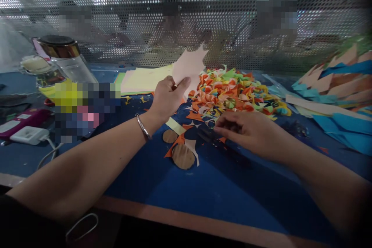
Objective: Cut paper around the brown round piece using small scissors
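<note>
My left hand [171, 95], with a silver bangle at the wrist, pinches a pale pink sheet of paper [190, 62] upright between thumb and fingers. Curved notches and sharp points run along the paper's edge. My right hand [241, 130] hovers low over the blue table, its fingers loosely curled and the thumb a little apart; I see nothing in its grasp. Beneath it lies a dark, blurred long object [223, 145], perhaps scissors. Two round wooden-looking discs, a larger one [183, 156] and a smaller one [170, 136], lie among paper scraps.
A heap of curled colourful paper scraps [232, 93] lies behind my hands. Stacked coloured sheets [148, 79] are at back left, folded paper pieces [334, 81] at right. A glass bottle [69, 62], a white charger [29, 135] and cable stand left. A perforated metal screen [203, 19] closes the back.
</note>
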